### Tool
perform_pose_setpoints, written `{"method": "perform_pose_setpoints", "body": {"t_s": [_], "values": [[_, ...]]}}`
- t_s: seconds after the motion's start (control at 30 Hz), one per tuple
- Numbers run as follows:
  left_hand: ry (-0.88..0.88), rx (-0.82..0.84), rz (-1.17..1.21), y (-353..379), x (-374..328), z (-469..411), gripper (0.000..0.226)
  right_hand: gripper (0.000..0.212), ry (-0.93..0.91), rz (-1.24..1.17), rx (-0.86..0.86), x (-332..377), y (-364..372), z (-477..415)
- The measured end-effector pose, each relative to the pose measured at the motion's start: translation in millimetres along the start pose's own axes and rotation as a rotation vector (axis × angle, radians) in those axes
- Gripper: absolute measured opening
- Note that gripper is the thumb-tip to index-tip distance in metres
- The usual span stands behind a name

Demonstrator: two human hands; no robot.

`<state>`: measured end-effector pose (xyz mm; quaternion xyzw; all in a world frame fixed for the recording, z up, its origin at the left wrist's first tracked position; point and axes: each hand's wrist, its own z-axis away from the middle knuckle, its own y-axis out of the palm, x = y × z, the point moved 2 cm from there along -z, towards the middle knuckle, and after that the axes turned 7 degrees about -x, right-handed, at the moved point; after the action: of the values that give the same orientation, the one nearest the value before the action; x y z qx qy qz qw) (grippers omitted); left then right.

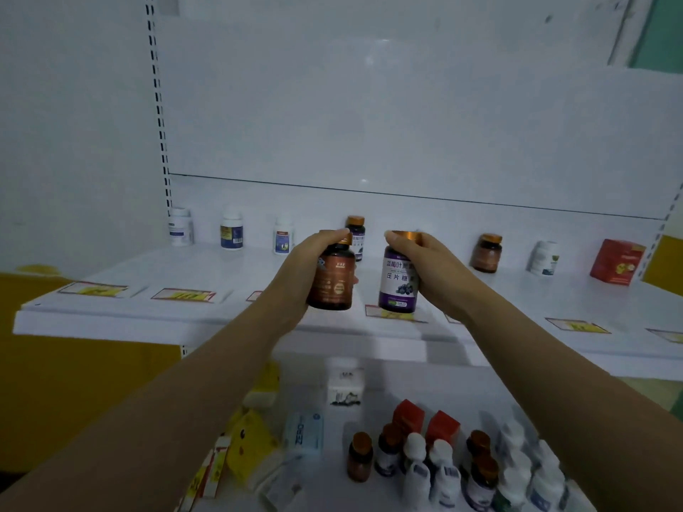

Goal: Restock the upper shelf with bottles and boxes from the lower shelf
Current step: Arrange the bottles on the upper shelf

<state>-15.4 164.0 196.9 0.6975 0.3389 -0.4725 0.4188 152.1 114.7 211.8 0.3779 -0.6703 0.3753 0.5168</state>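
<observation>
Gleaming copper-capped amber bottle (332,279), purple-labelled bottle (398,280)

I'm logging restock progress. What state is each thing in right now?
Left hand: gripping the brown bottle, held above the upper shelf front.
Right hand: gripping the purple-label bottle by its capped top.
Both held bottles: upright, capped.
Upper shelf row: spaced bottles and a red box, all standing.
Lower shelf stock: bottles upright, crowded together; boxes beside them.
</observation>
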Motion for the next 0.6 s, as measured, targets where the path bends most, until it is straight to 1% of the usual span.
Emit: {"method": "perform_pose_setpoints", "body": {"t_s": [0.27,0.37,0.6], "values": [[0.0,-0.133,-0.062,5.5,16.2,-105.6,0.026,0.041,-0.002,0.122,-0.001,-32.6,-5.2,-123.0],[-0.026,-0.136,-0.106,4.3,24.6,-131.8,0.032,0.044,0.032,0.106,-0.003,-48.2,-5.8,-153.9],[-0.024,-0.098,-0.113,-0.5,31.4,-177.9,0.032,0.048,0.029,0.177,-0.072,-60.2,1.8,-212.3]]}}
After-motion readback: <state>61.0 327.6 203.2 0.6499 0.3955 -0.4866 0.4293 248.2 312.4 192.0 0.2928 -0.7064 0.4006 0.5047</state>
